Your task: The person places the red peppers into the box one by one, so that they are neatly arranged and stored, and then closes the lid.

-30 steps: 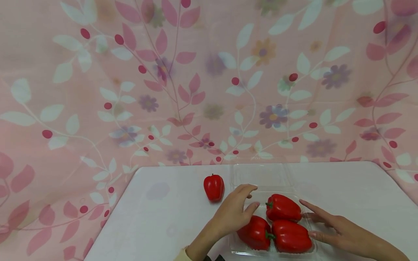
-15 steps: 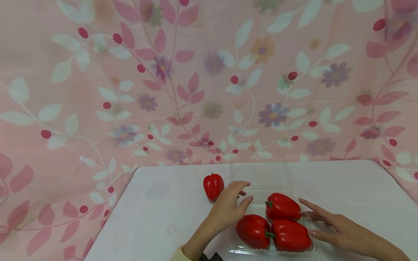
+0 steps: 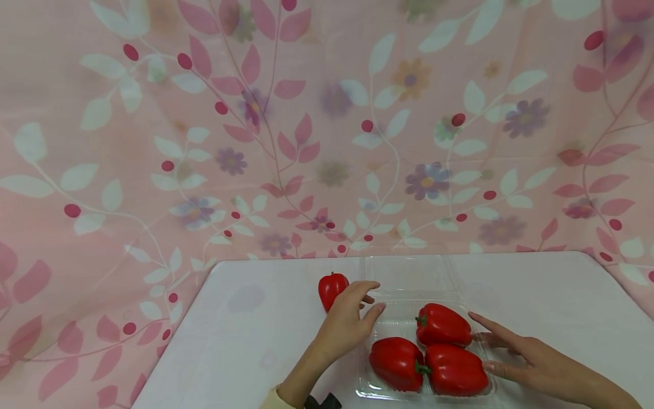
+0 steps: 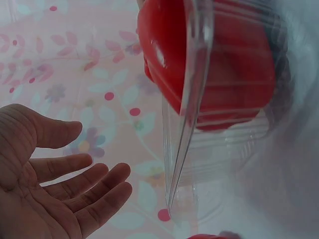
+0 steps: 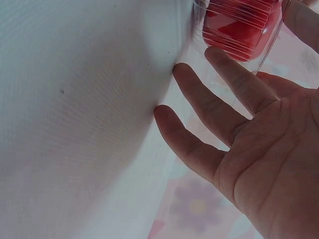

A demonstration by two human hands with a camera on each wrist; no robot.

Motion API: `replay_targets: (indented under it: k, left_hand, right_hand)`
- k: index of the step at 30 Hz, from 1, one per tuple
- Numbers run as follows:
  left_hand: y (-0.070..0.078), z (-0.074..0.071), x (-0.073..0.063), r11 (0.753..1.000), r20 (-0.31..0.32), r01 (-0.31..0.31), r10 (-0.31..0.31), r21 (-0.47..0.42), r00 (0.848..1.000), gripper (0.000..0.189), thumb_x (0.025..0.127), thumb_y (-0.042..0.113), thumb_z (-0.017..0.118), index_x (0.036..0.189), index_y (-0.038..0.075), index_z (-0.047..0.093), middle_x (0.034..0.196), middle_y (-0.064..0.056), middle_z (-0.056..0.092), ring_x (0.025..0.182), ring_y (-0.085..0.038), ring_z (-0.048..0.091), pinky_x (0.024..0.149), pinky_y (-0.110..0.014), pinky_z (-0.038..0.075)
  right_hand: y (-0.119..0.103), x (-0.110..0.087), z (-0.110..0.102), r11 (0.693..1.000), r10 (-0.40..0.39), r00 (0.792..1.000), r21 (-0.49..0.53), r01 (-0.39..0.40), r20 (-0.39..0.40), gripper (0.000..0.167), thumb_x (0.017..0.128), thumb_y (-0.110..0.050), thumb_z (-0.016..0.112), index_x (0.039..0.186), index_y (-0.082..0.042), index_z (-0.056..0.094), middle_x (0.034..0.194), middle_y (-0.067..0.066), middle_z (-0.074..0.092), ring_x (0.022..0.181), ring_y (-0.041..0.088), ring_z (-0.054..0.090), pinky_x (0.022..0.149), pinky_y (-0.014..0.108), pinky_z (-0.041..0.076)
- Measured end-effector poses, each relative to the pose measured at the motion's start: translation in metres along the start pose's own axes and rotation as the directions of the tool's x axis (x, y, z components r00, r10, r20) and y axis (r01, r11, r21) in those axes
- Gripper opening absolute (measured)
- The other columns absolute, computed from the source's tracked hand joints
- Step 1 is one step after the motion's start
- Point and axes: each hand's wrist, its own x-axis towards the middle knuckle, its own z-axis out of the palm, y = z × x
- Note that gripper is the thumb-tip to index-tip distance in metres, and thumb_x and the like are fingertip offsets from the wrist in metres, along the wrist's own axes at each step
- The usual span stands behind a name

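Note:
Three red bell peppers lie in a clear plastic clamshell box: one at the back right (image 3: 443,325), one at the front left (image 3: 395,363) and one at the front right (image 3: 456,370). My left hand (image 3: 346,321), fingers loosely bent and holding nothing, hovers by the box's left edge. Partly behind it, a fourth bell pepper (image 3: 331,288) stands on the table outside the box. My right hand (image 3: 531,360) rests beside the box's right side with its fingers spread. In the right wrist view, the right fingers (image 5: 189,139) reach toward the box wall (image 5: 198,22).
The box's clear lid (image 3: 409,274) lies folded back toward the rear of the white table (image 3: 245,341). A pink floral cloth (image 3: 306,142) hangs behind the table. A dark object (image 3: 323,401) shows under my left wrist.
My left hand has moved left, away from the front-left bell pepper and toward the one outside the box, which it now partly covers. My right hand has stayed in place.

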Motion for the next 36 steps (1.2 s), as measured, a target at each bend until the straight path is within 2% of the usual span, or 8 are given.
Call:
replay_targets:
  k: [6, 12, 13, 17, 19, 21, 25, 36]
  left_hand:
    - [-0.007, -0.006, 0.001, 1.0, -0.039, -0.012, 0.013, 0.023, 0.999, 0.043, 0.09, 0.021, 0.073, 0.13, 0.011, 0.059, 0.123, -0.004, 0.063, 0.098, -0.017, 0.066, 0.085, -0.033, 0.055]
    - [-0.013, -0.01, 0.001, 0.999, -0.084, 0.037, -0.034, 0.033, 0.996, 0.044, 0.089, 0.021, 0.074, 0.13, 0.012, 0.06, 0.12, -0.004, 0.064, 0.097, -0.014, 0.064, 0.081, -0.033, 0.057]
    - [-0.014, -0.011, 0.001, 0.998, -0.093, 0.044, -0.04, 0.038, 0.995, 0.045, 0.089, 0.021, 0.075, 0.13, 0.012, 0.06, 0.119, -0.004, 0.064, 0.097, -0.015, 0.064, 0.08, -0.032, 0.057]
    - [-0.021, -0.011, 0.003, 0.998, -0.133, 0.039, -0.032, 0.055, 0.991, 0.044, 0.087, 0.02, 0.076, 0.127, 0.01, 0.061, 0.115, -0.004, 0.064, 0.096, -0.018, 0.064, 0.078, -0.033, 0.058]
    - [-0.025, -0.011, 0.003, 0.997, -0.151, 0.039, -0.029, 0.064, 0.988, 0.044, 0.087, 0.02, 0.077, 0.127, 0.009, 0.061, 0.115, -0.005, 0.064, 0.098, -0.022, 0.063, 0.08, -0.036, 0.057]
    - [-0.028, -0.012, 0.003, 0.996, -0.165, 0.045, -0.033, 0.071, 0.986, 0.045, 0.086, 0.02, 0.077, 0.126, 0.008, 0.061, 0.118, -0.007, 0.064, 0.104, -0.026, 0.063, 0.082, -0.039, 0.057]
    - [-0.032, -0.013, 0.003, 0.993, -0.186, 0.069, -0.051, 0.092, 0.981, 0.047, 0.086, 0.023, 0.078, 0.127, 0.009, 0.061, 0.124, -0.008, 0.063, 0.111, -0.029, 0.06, 0.082, -0.039, 0.057]
    - [-0.041, -0.018, 0.004, 0.992, -0.206, 0.114, -0.1, 0.059, 0.973, 0.045, 0.088, 0.022, 0.076, 0.127, 0.009, 0.059, 0.124, -0.01, 0.061, 0.11, -0.03, 0.058, 0.08, -0.043, 0.058]
  right_hand:
    - [0.0, 0.0, 0.0, 1.0, -0.01, 1.0, -0.02, 0.01, -0.008, 0.088, 0.089, -0.035, 0.07, 0.157, -0.016, 0.018, 0.132, 0.019, 0.058, 0.112, 0.038, 0.059, 0.072, 0.068, 0.05]
    - [0.0, 0.0, 0.0, 1.0, -0.004, 1.0, -0.017, 0.004, -0.007, 0.089, 0.089, -0.035, 0.07, 0.157, -0.017, 0.017, 0.132, 0.02, 0.057, 0.112, 0.039, 0.059, 0.072, 0.069, 0.05]
    - [0.0, 0.0, 0.0, 1.0, -0.005, 1.0, -0.016, 0.005, -0.005, 0.088, 0.089, -0.035, 0.07, 0.158, -0.017, 0.018, 0.132, 0.02, 0.057, 0.113, 0.034, 0.06, 0.072, 0.069, 0.05]
    - [0.001, -0.001, 0.001, 1.0, -0.005, 1.0, -0.012, 0.005, -0.002, 0.087, 0.09, -0.035, 0.069, 0.158, -0.017, 0.017, 0.133, 0.019, 0.057, 0.113, 0.033, 0.06, 0.072, 0.069, 0.05]
    - [0.001, -0.001, 0.001, 1.0, -0.005, 1.0, -0.007, 0.005, -0.002, 0.087, 0.09, -0.035, 0.069, 0.158, -0.017, 0.017, 0.133, 0.02, 0.057, 0.113, 0.033, 0.06, 0.072, 0.069, 0.05]
    - [0.001, -0.001, 0.001, 1.0, -0.002, 1.0, -0.003, 0.002, -0.003, 0.088, 0.089, -0.035, 0.07, 0.158, -0.017, 0.017, 0.133, 0.02, 0.056, 0.113, 0.04, 0.059, 0.072, 0.069, 0.05]
    - [0.001, 0.0, 0.001, 1.0, 0.001, 1.0, -0.007, -0.001, -0.004, 0.089, 0.089, -0.035, 0.07, 0.158, -0.017, 0.017, 0.133, 0.02, 0.057, 0.113, 0.04, 0.059, 0.072, 0.069, 0.05]
    - [0.0, 0.0, 0.001, 1.0, -0.01, 1.0, -0.03, 0.009, -0.014, 0.087, 0.089, -0.035, 0.07, 0.157, -0.018, 0.018, 0.132, 0.018, 0.058, 0.112, 0.037, 0.06, 0.071, 0.067, 0.051]
